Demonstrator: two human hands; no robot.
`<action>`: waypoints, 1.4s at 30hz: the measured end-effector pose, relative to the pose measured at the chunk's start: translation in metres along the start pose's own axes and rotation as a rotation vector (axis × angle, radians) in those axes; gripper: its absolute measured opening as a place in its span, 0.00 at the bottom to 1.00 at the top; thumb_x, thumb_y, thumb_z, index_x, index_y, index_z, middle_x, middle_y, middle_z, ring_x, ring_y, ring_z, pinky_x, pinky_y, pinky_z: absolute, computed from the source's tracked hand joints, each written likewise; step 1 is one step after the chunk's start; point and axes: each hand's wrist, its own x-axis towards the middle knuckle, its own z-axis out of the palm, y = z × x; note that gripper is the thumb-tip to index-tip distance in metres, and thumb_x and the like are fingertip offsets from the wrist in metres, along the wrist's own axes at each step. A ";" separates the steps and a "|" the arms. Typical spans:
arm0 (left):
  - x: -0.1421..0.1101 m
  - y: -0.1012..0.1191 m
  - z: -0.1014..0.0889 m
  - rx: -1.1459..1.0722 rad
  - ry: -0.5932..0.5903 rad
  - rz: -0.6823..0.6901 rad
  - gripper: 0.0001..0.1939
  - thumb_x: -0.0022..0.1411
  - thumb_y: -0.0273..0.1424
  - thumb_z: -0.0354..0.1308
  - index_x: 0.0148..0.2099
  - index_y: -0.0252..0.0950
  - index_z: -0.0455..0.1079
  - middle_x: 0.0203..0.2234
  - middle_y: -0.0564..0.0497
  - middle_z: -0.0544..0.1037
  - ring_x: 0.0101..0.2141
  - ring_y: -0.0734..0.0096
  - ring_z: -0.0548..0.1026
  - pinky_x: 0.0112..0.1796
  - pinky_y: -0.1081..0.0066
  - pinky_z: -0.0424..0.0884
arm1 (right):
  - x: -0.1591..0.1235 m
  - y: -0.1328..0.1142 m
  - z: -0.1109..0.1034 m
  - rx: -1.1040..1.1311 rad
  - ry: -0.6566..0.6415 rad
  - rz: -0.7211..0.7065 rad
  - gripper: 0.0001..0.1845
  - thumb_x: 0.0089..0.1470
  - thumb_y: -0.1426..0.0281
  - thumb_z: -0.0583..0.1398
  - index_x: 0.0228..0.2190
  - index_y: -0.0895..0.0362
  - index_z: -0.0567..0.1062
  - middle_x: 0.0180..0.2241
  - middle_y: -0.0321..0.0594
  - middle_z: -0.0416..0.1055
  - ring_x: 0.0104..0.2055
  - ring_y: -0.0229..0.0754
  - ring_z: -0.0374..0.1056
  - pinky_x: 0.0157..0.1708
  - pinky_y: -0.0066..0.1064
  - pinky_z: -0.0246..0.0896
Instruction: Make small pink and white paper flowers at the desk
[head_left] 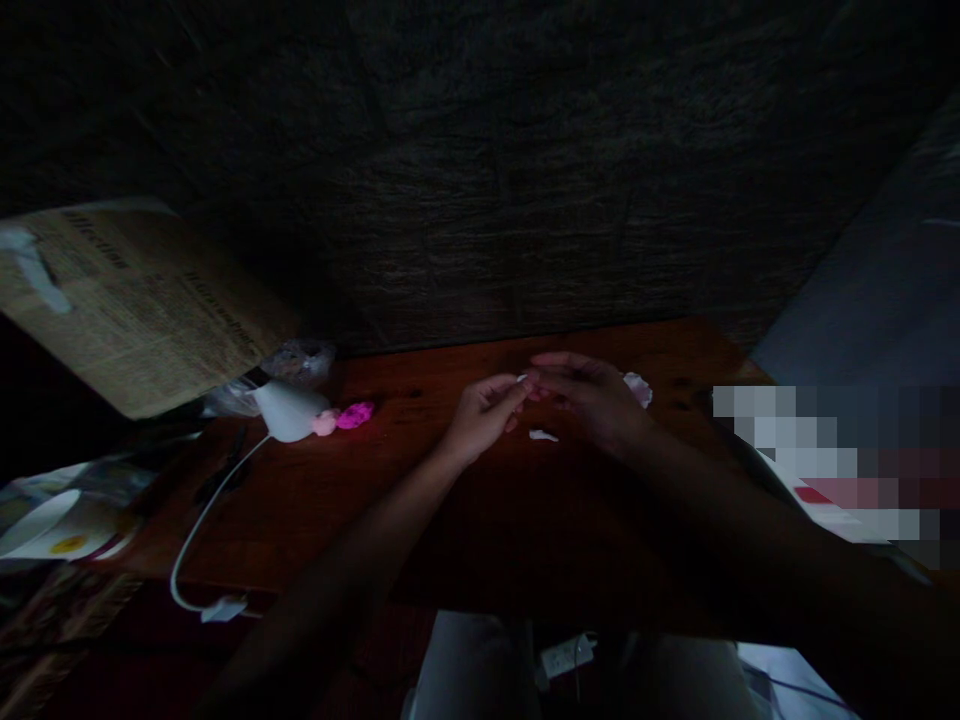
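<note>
Over the middle of a dark wooden table (315, 510), my left hand (484, 415) and my right hand (589, 395) meet at the fingertips. The left thumb and forefinger pinch a tiny white piece (522, 379), too small to name. My right fingers are bent close against it; whether they grip it too I cannot make out. Just below the hands a small white scrap (544, 436) lies on the wood. A pale pink, ruffled piece (638, 389) lies beyond my right hand, partly hidden by it.
At the left stands a lamp with a white cone base (289, 410) and a newsprint-patterned shade (142, 300); its white cord (180, 545) hangs over the front edge. Bright pink crumpled material (355, 415) lies beside the base. A white tub (67, 525) is at far left. A dark wall (480, 180) rises behind.
</note>
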 end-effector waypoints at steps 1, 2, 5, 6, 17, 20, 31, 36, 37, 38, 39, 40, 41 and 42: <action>0.000 0.000 0.000 0.008 0.000 0.006 0.25 0.53 0.52 0.65 0.34 0.32 0.75 0.21 0.55 0.68 0.19 0.84 0.62 0.19 0.79 0.56 | 0.000 0.000 0.000 0.006 0.003 0.006 0.20 0.38 0.63 0.72 0.36 0.55 0.80 0.31 0.38 0.79 0.32 0.39 0.72 0.34 0.32 0.62; 0.000 -0.001 0.000 0.014 0.001 0.014 0.25 0.53 0.52 0.65 0.34 0.32 0.75 0.22 0.55 0.68 0.19 0.84 0.62 0.19 0.79 0.56 | 0.000 0.000 0.000 0.013 0.005 0.014 0.19 0.38 0.63 0.72 0.35 0.55 0.80 0.31 0.38 0.79 0.32 0.39 0.72 0.34 0.32 0.62; 0.001 -0.003 -0.001 0.021 -0.001 0.035 0.24 0.55 0.51 0.64 0.36 0.32 0.76 0.23 0.54 0.70 0.19 0.83 0.63 0.19 0.78 0.56 | 0.000 0.000 0.002 0.030 0.008 0.014 0.18 0.38 0.63 0.72 0.34 0.55 0.80 0.31 0.38 0.80 0.33 0.39 0.72 0.34 0.31 0.63; 0.001 -0.004 -0.002 0.024 -0.004 0.039 0.24 0.55 0.50 0.64 0.36 0.32 0.76 0.23 0.54 0.71 0.19 0.83 0.63 0.19 0.78 0.57 | -0.001 0.000 0.003 0.031 0.010 0.003 0.18 0.38 0.64 0.72 0.34 0.55 0.80 0.31 0.38 0.79 0.32 0.39 0.72 0.34 0.32 0.63; 0.000 -0.004 -0.006 0.081 0.028 0.060 0.18 0.57 0.46 0.64 0.35 0.33 0.77 0.23 0.52 0.75 0.21 0.81 0.64 0.20 0.78 0.55 | 0.000 -0.003 0.001 -0.052 0.060 -0.039 0.18 0.39 0.61 0.71 0.33 0.56 0.79 0.27 0.37 0.77 0.28 0.37 0.68 0.30 0.31 0.61; 0.000 -0.003 -0.007 0.103 0.034 0.104 0.19 0.59 0.46 0.62 0.31 0.33 0.76 0.18 0.55 0.69 0.19 0.83 0.61 0.21 0.77 0.55 | -0.001 -0.002 0.000 -0.063 0.047 -0.036 0.19 0.38 0.59 0.71 0.33 0.56 0.80 0.28 0.38 0.78 0.28 0.37 0.68 0.30 0.31 0.61; 0.000 0.002 -0.003 -0.018 -0.057 0.025 0.23 0.57 0.50 0.63 0.31 0.31 0.75 0.18 0.56 0.66 0.19 0.84 0.57 0.19 0.79 0.50 | -0.002 -0.002 0.000 -0.103 -0.102 -0.031 0.18 0.42 0.54 0.70 0.32 0.54 0.83 0.28 0.37 0.76 0.31 0.37 0.67 0.30 0.30 0.57; 0.003 -0.001 -0.001 -0.099 -0.084 -0.019 0.28 0.57 0.54 0.60 0.35 0.30 0.76 0.20 0.54 0.68 0.20 0.82 0.59 0.19 0.78 0.52 | 0.001 0.001 -0.002 -0.074 -0.067 -0.007 0.21 0.39 0.53 0.71 0.32 0.55 0.83 0.27 0.37 0.75 0.30 0.37 0.65 0.30 0.30 0.57; 0.003 -0.002 -0.001 -0.079 -0.073 -0.011 0.28 0.57 0.54 0.60 0.34 0.30 0.75 0.20 0.54 0.67 0.19 0.82 0.59 0.19 0.78 0.52 | 0.001 0.001 -0.002 -0.082 -0.062 -0.004 0.22 0.39 0.52 0.71 0.32 0.55 0.83 0.27 0.37 0.74 0.29 0.37 0.64 0.30 0.30 0.57; 0.003 -0.002 -0.001 -0.049 -0.056 0.001 0.27 0.58 0.54 0.60 0.34 0.30 0.75 0.19 0.55 0.66 0.19 0.82 0.58 0.19 0.78 0.52 | 0.001 0.000 -0.002 -0.092 -0.058 -0.002 0.23 0.39 0.52 0.71 0.32 0.56 0.83 0.27 0.37 0.74 0.29 0.37 0.64 0.29 0.30 0.57; 0.003 -0.002 -0.001 -0.014 -0.036 0.018 0.26 0.58 0.53 0.60 0.33 0.31 0.75 0.18 0.56 0.65 0.18 0.82 0.58 0.19 0.77 0.52 | 0.001 0.000 -0.002 -0.102 -0.053 -0.002 0.23 0.39 0.52 0.71 0.32 0.56 0.82 0.27 0.37 0.74 0.29 0.37 0.64 0.29 0.30 0.57; 0.003 -0.002 -0.002 0.019 -0.017 0.036 0.26 0.59 0.53 0.59 0.32 0.31 0.74 0.17 0.56 0.65 0.18 0.82 0.58 0.20 0.77 0.52 | 0.000 0.000 -0.001 -0.112 -0.048 -0.003 0.23 0.39 0.52 0.71 0.32 0.56 0.82 0.27 0.37 0.74 0.30 0.37 0.64 0.29 0.30 0.58; 0.002 -0.002 -0.002 0.049 0.000 0.055 0.25 0.59 0.52 0.59 0.31 0.32 0.74 0.17 0.57 0.64 0.18 0.82 0.58 0.20 0.77 0.53 | 0.000 -0.001 -0.001 -0.119 -0.042 -0.005 0.23 0.40 0.52 0.71 0.32 0.56 0.82 0.27 0.38 0.74 0.30 0.37 0.64 0.30 0.30 0.58; 0.002 -0.001 -0.003 0.074 0.014 0.075 0.24 0.60 0.51 0.59 0.31 0.32 0.73 0.16 0.57 0.64 0.18 0.82 0.59 0.21 0.77 0.53 | 0.000 -0.001 -0.001 -0.122 -0.040 -0.006 0.22 0.40 0.52 0.70 0.32 0.56 0.82 0.28 0.38 0.75 0.30 0.37 0.64 0.30 0.30 0.58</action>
